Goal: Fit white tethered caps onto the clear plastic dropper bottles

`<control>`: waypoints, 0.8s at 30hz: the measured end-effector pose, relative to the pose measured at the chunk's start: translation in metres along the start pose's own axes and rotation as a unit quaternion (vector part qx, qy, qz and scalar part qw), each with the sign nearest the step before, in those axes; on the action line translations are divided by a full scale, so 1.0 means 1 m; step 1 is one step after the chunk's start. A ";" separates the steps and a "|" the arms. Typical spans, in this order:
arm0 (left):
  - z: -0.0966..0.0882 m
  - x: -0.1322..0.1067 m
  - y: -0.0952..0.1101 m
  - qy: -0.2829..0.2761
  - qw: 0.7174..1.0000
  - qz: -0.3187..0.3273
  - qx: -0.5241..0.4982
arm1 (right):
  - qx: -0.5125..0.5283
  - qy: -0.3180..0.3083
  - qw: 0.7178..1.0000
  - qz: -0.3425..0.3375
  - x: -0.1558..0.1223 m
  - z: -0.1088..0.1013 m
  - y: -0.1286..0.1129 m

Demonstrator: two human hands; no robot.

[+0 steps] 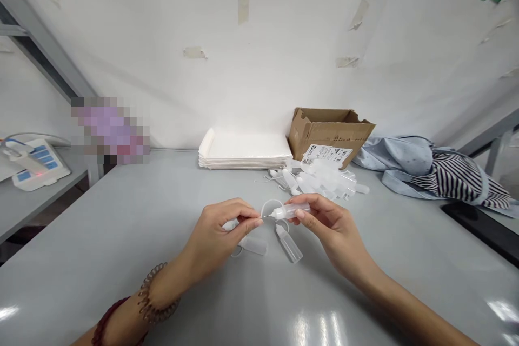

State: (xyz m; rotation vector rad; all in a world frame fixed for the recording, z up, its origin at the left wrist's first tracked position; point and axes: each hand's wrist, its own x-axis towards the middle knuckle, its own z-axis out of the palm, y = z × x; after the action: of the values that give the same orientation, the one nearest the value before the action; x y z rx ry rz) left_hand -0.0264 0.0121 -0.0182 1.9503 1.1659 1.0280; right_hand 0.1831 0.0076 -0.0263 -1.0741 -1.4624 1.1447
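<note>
A small translucent needle-tip bottle (285, 211) lies sideways in the fingers of my right hand (334, 228), its thin metal needle pointing left. Thumb and fingertips of my left hand (222, 227) pinch at the needle's end, where the bottle's looped white cap strap (267, 201) runs in. The cap itself is hidden by those fingers. Just below, a similar bottle (290, 246) rests on the grey table (170, 303) between the hands. Another bottle (255, 246) lies beside my left hand, partly covered by it.
Behind my right hand is a heap of similar bottles (324, 175), in front of an open cardboard box (328, 135). White padded envelopes (247, 148) are stacked beside it. Blue and striped cloth (450, 173) and a black flat object (482, 230) lie at the right.
</note>
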 end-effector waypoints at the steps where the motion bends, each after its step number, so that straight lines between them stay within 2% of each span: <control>1: 0.000 0.000 0.000 -0.001 1.000 0.000 0.001 | -0.001 0.000 1.000 0.001 0.000 0.000 -0.001; 11: 0.000 0.000 0.001 -0.006 1.000 0.007 0.007 | -0.024 -0.001 1.000 -0.012 -0.001 0.002 -0.003; 19: 0.002 0.000 -0.004 -0.009 1.000 0.022 0.005 | -0.154 0.015 0.980 -0.128 -0.004 0.002 -0.001; 24: 0.004 -0.001 -0.005 -0.013 1.000 0.025 0.013 | -0.186 0.015 0.969 -0.163 -0.004 0.002 -0.002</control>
State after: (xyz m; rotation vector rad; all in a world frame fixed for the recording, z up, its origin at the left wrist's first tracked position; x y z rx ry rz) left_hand -0.0259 0.0126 -0.0248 2.0166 1.1270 1.0152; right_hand 0.1822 0.0031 -0.0255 -1.0412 -1.7960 0.6339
